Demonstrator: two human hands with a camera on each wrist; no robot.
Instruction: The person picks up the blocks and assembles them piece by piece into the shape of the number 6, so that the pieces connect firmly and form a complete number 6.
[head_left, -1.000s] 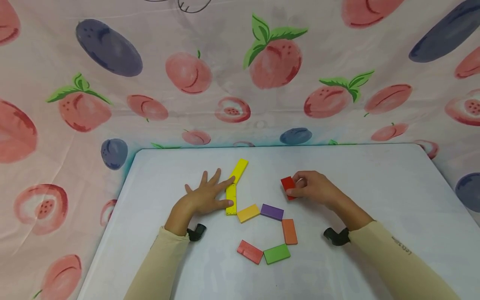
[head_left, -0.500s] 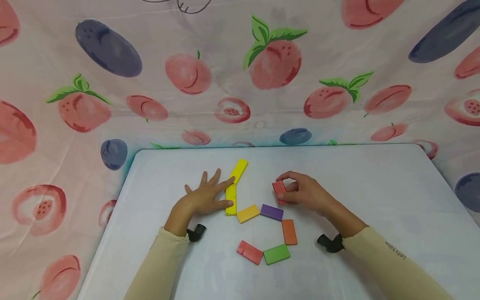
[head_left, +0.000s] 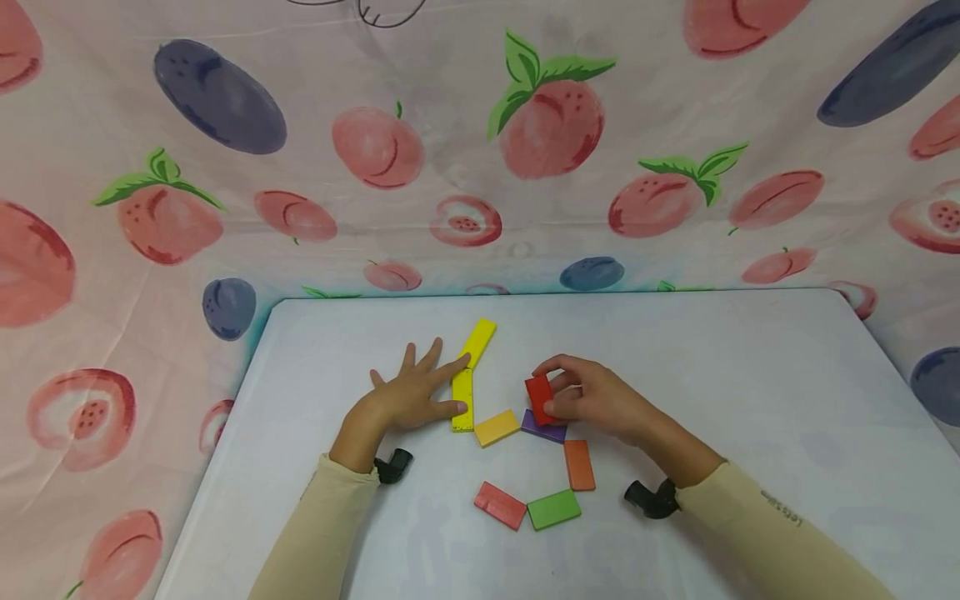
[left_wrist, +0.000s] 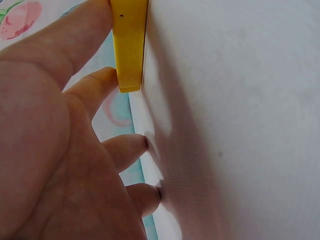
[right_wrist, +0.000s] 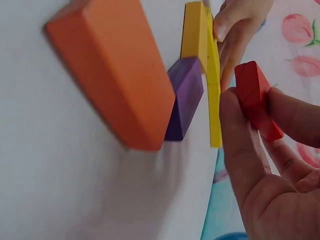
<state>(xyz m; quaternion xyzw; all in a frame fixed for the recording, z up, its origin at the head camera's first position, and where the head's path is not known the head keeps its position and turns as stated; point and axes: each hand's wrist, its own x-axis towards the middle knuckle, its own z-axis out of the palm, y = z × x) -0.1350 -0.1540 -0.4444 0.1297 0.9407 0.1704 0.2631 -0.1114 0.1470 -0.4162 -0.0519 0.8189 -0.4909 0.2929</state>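
Note:
My right hand [head_left: 600, 402] pinches a red block [head_left: 537, 398] between thumb and fingers, and in the head view the block overlaps the purple block [head_left: 546, 432]. In the right wrist view the same red block [right_wrist: 256, 97] is gripped by its edges. Spread out on the left, my left hand [head_left: 408, 392] touches the yellow blocks: its thumb is on the lower yellow block [head_left: 462, 387], a finger at the joint with the upper yellow block [head_left: 480, 340]. The left wrist view has a yellow block [left_wrist: 131, 47] against the thumb and a fingertip.
From the yellow pair a curved row continues with an amber block [head_left: 497, 428], the purple one, an orange block [head_left: 579, 465], a green block [head_left: 554, 509] and a light red block [head_left: 500, 505]. All lie on a white table [head_left: 750, 358], before a fruit-print cloth [head_left: 465, 125].
My right hand has moved left and slightly toward me, carrying the red block from the right side to over the purple block. The left hand has stayed in place.

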